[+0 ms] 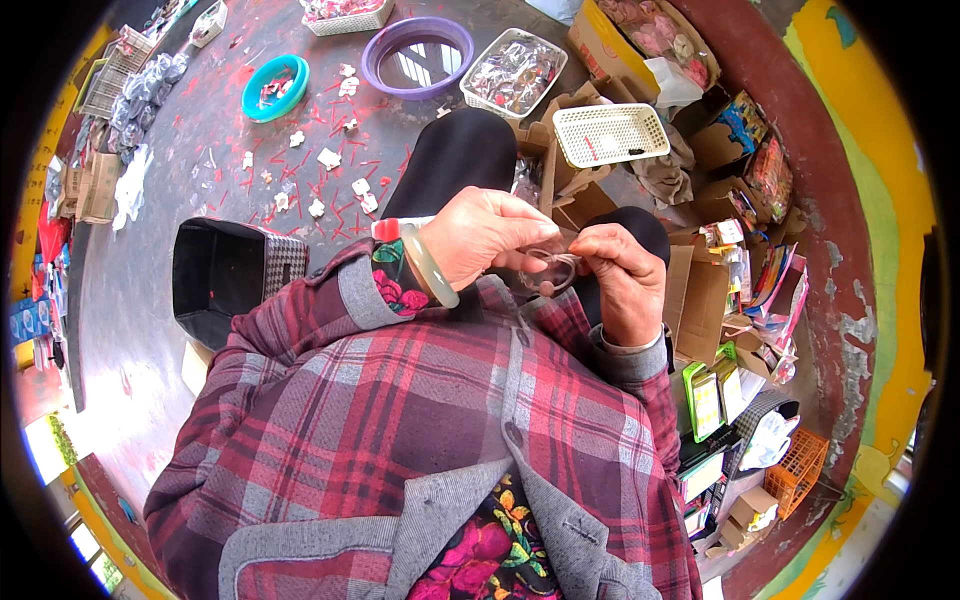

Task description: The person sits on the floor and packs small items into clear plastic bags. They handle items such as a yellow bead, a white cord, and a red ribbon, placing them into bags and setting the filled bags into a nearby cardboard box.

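Note:
Above my lap, both hands meet at a small clear round thing (556,270), ring-like with a thin rim; its kind I cannot make out. My left hand (478,238), with a pale bangle (428,266) at its wrist, pinches it from the left between thumb and fingers. From the right, my right hand (624,282) pinches its upper edge with thumb and forefinger. Just beyond my knees stands a white basket (515,72) filled with small clear-wrapped pieces. An open cardboard box (540,160) sits between my legs.
A purple basin (418,58) and a teal bowl (275,88) with red bits lie ahead. Red slivers and white scraps litter the floor. At left is a black bin (240,268). A white tray (610,134) tops boxes at right, near an orange crate (797,472).

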Available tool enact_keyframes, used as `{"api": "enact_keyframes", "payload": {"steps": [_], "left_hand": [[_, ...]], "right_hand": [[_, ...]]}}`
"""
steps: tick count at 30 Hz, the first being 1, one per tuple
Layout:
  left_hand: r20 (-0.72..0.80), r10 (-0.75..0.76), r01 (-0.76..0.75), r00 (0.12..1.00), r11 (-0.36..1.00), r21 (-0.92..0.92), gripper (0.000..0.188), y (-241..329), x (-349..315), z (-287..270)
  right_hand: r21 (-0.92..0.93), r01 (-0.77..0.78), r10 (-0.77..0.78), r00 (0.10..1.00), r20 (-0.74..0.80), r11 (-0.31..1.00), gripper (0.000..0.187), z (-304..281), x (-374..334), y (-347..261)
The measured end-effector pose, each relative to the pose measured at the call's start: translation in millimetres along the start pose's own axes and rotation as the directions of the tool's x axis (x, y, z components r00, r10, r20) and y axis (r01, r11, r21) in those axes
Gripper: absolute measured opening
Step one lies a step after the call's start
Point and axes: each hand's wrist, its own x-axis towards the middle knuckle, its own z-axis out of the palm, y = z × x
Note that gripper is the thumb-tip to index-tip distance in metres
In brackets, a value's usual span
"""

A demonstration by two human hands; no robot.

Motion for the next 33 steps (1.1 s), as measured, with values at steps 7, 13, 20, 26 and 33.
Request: {"api": "enact_keyframes", "payload": {"steps": [7, 13, 20, 26, 33], "left_hand": [[-0.024, 0.123, -0.121, 0.992, 0.991, 0.061, 0.022, 1, -2, 0], [0.111, 0.28, -0.298, 0.954, 0.931, 0.211, 0.02, -8, -1, 3], [0.122, 0.277, -0.301, 0.953, 0.904, 0.304, 0.018, -7, -3, 5], [0.12, 0.257, -0.279, 0.959, 0.931, 0.235, 0.018, -7, -3, 6], [0.144, 0.244, -0.272, 0.959, 0.935, 0.227, 0.02, -10, -1, 4]], "right_hand": [[0.121, -0.088, 0.113, 0.969, -0.221, 0.989, 0.021, 2, 4, -9], [0.142, -0.201, 0.21, 0.976, -0.056, 0.969, 0.022, 9, 5, -6], [0.119, -0.178, 0.186, 0.981, -0.06, 0.977, 0.011, 12, 5, -2], [0.091, -0.171, 0.179, 0.98, -0.088, 0.981, 0.008, 12, 4, -7], [0.082, -0.137, 0.145, 0.984, -0.1, 0.987, 0.005, 9, 4, -2]]}}
